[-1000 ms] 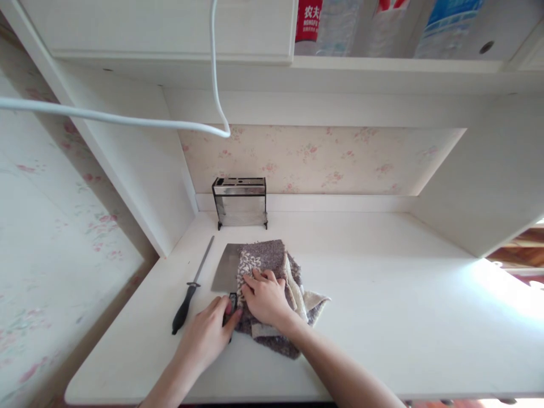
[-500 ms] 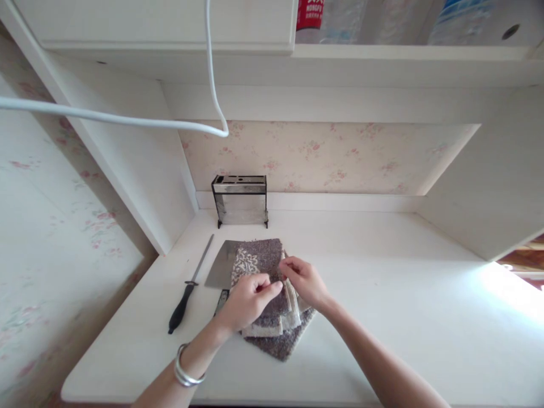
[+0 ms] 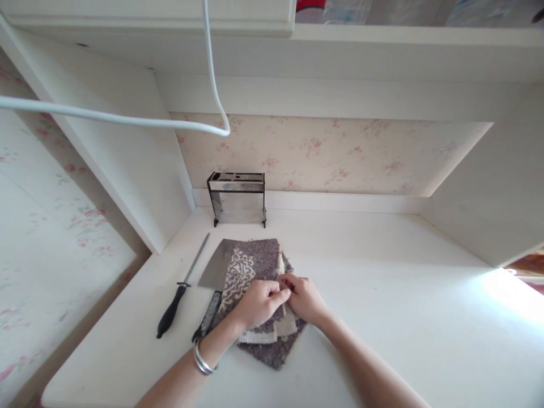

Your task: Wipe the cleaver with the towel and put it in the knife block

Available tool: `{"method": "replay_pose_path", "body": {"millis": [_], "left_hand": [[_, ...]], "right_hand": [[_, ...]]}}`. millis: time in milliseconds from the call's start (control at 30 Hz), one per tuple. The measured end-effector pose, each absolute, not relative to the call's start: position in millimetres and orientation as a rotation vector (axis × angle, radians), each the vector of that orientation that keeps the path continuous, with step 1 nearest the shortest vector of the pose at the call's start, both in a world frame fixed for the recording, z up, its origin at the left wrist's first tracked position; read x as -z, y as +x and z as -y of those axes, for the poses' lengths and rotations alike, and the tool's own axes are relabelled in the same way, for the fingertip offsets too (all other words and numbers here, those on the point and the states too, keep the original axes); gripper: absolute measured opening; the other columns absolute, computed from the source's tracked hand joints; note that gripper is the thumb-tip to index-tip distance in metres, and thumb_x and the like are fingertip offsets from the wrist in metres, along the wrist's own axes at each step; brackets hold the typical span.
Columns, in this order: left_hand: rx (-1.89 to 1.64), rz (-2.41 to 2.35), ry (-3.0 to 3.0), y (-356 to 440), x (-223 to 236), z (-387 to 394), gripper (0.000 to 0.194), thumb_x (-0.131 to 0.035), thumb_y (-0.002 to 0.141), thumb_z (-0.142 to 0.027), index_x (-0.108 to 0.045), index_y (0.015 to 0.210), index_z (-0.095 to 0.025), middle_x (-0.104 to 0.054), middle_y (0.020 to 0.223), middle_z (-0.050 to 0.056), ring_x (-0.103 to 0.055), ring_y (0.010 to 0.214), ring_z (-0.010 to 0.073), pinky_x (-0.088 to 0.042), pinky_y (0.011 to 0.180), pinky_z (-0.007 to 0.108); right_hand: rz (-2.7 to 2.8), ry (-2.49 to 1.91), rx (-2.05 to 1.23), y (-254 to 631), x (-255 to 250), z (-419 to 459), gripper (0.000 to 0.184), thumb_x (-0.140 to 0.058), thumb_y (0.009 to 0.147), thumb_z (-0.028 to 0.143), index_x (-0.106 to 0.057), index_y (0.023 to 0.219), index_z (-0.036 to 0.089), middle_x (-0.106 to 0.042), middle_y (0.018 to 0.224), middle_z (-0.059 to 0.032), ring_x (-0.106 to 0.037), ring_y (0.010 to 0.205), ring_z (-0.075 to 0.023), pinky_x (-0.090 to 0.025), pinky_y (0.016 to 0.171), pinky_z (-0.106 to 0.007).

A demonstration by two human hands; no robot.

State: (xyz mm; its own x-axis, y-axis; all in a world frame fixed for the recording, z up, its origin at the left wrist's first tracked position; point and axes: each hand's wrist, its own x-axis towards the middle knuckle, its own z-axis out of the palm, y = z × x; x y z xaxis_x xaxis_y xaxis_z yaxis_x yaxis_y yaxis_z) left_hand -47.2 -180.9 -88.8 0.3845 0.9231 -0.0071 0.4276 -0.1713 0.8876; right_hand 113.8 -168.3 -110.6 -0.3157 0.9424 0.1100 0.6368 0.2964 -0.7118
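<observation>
A folded brown cloth (image 3: 263, 252) with a cream pattern lies in layers on the white counter. Both hands meet over its right part with fingers pinched together. My left hand (image 3: 262, 301), with silver bangles at the wrist, is closed. Touching or almost touching it is my right hand (image 3: 304, 297), also closed, by the cloth's right edge. Whatever the fingertips pinch is too small or hidden to make out. From under the cloth's left side stick out the grey blade of a cleaver (image 3: 212, 266) and its black handle (image 3: 207, 317).
Left of the cleaver lies a sharpening steel (image 3: 182, 289) with a black handle. A metal-and-black knife block (image 3: 237, 198) stands at the back. A white cable (image 3: 170, 123) hangs across the upper left. Overhead is a shelf (image 3: 382, 33) holding plastic-wrapped things.
My hands have come together over the cloth, the left shifting right and the right slightly down. More of the cleaver's handle shows. The camera view has tilted down a little.
</observation>
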Motion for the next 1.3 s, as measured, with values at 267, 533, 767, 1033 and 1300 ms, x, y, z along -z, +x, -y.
{"method": "replay_pose_path", "body": {"millis": [267,533,767,1033,1300], "left_hand": [[-0.767,-1.284,1.744,-43.4,86.7,183.5,0.042,-0.046,0.084,-0.044,-0.034,0.054,-0.018,-0.035,0.049,-0.005,-0.035,0.051,0.0092,-0.024,0.049,0.023],[-0.740,-1.261,1.809,-44.8,87.5,183.1,0.042,-0.046,0.085,-0.043,-0.035,0.053,-0.017,-0.037,0.049,-0.005,-0.036,0.051,0.0086,-0.024,0.049,0.023],[-0.725,-1.275,1.810,-44.2,86.5,182.8,0.042,-0.046,0.085,-0.042,-0.035,0.053,-0.017,-0.037,0.049,-0.005,-0.037,0.050,0.0086,-0.023,0.049,0.023],[-0.724,-1.272,1.819,-45.3,86.2,183.6,0.042,-0.045,0.085,-0.042,-0.034,0.053,-0.018,-0.037,0.049,-0.005,-0.036,0.051,0.0088,-0.024,0.050,0.023],[-0.723,-1.263,1.778,-44.7,86.9,185.1,0.042,-0.046,0.085,-0.044,-0.035,0.054,-0.018,-0.037,0.049,-0.005,-0.036,0.050,0.0087,-0.024,0.048,0.023]], "right_hand": [[2.068,-1.408,-0.771,115.7,113.9,165.8,0.025,-0.043,0.078,0.017,-0.065,0.091,0.022,-0.070,0.085,-0.0026,-0.062,0.078,-0.0163,-0.039,0.069,-0.022],[2.074,-1.369,-0.773,116.8,116.6,165.2,0.027,-0.044,0.076,0.014,-0.065,0.091,0.023,-0.069,0.082,-0.0009,-0.061,0.074,-0.0146,-0.038,0.067,-0.021],[2.085,-1.370,-0.771,117.0,116.5,165.6,0.026,-0.044,0.077,0.015,-0.064,0.092,0.022,-0.069,0.083,-0.0015,-0.061,0.075,-0.0148,-0.038,0.067,-0.022],[2.082,-1.388,-0.762,116.2,116.2,165.5,0.026,-0.045,0.078,0.016,-0.065,0.093,0.022,-0.069,0.083,-0.0015,-0.061,0.075,-0.0146,-0.038,0.067,-0.021],[2.091,-1.372,-0.762,116.5,114.9,166.0,0.025,-0.044,0.077,0.014,-0.063,0.091,0.022,-0.069,0.083,-0.0014,-0.061,0.076,-0.0146,-0.038,0.066,-0.021]]}}
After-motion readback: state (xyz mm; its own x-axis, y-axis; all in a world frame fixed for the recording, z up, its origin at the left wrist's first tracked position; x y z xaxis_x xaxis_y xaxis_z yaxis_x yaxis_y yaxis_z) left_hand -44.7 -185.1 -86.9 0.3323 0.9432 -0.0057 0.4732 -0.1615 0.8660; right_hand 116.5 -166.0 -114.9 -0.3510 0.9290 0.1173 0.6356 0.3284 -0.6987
